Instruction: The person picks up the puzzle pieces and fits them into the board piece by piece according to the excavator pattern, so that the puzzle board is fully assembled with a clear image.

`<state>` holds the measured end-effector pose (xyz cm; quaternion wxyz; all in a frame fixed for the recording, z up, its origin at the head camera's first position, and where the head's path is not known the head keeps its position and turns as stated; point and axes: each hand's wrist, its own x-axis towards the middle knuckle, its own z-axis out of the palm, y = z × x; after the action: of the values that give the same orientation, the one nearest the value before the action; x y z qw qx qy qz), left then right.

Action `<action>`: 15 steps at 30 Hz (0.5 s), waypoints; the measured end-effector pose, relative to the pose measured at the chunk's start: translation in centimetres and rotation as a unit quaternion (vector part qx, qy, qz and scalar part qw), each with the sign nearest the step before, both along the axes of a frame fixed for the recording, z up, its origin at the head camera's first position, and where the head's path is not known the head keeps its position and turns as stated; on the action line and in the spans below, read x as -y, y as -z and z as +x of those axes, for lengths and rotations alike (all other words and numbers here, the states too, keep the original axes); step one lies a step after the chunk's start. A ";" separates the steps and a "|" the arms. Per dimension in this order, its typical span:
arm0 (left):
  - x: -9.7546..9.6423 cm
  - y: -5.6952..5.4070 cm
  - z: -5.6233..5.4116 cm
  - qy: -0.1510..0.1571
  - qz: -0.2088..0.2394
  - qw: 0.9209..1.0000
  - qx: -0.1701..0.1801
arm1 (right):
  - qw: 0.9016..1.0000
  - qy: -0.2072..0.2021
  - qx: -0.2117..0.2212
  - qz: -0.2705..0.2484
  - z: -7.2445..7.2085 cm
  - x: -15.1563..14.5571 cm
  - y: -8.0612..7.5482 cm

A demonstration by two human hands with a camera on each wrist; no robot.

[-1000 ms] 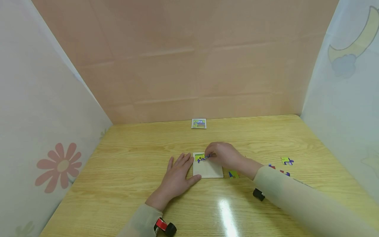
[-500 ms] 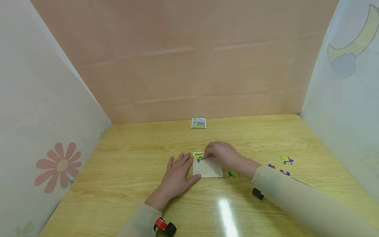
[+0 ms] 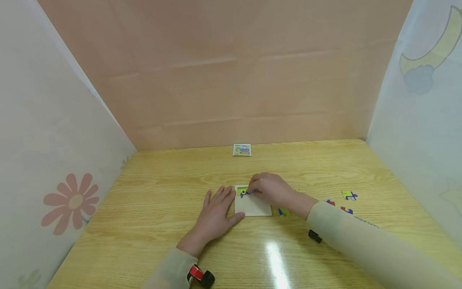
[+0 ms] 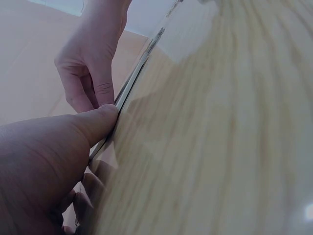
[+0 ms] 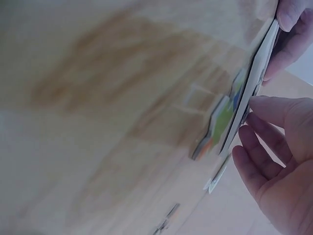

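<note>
A small white puzzle board (image 3: 252,208) lies on the table with a green, yellow and blue puzzle piece (image 3: 242,192) in its upper left corner. My left hand (image 3: 215,216) rests flat along the board's left side, fingers spread, its thumb touching the near edge. Over the board's top part, my right hand (image 3: 273,190) pinches another puzzle piece with thumb and fingertips, right beside the corner piece. Only a bit of blue and yellow shows under those fingers. In the right wrist view, the thumb (image 5: 266,106) meets the board's surface.
To the right lie several loose pieces: a green and blue one (image 3: 284,212) beside the board, a red and blue one (image 3: 347,210), and a yellow-green one (image 3: 349,195). A picture card (image 3: 242,150) sits at the table's back edge. Printed cloth walls surround the table.
My right hand has shifted very slightly left with the piece, closer to the corner piece. The left hand stays in place.
</note>
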<state>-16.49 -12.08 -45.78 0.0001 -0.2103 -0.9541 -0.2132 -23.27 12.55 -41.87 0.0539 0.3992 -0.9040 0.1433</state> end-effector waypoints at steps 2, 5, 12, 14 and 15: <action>0.0 0.0 0.0 0.000 0.001 1.000 0.001 | 1.000 -0.002 -0.001 0.001 0.0 0.0 0.1; 0.0 -0.1 0.0 0.000 0.002 1.000 0.003 | 1.000 -0.004 -0.004 0.004 0.0 0.0 0.1; 0.0 -0.2 0.1 0.002 0.002 1.000 0.003 | 0.999 -0.024 -0.023 0.028 0.2 -0.3 0.2; 0.0 -0.3 0.1 0.001 0.001 1.000 0.003 | 0.998 -0.038 -0.031 0.034 0.3 -0.4 0.1; 0.0 -0.3 0.1 0.001 0.002 1.000 0.004 | 0.998 -0.045 -0.034 0.038 0.3 -0.5 0.1</action>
<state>-16.42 -12.12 -45.50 -0.0036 -0.2108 -0.9535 -0.2156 -22.94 13.08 -41.99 0.0625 0.4455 -0.8878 0.0972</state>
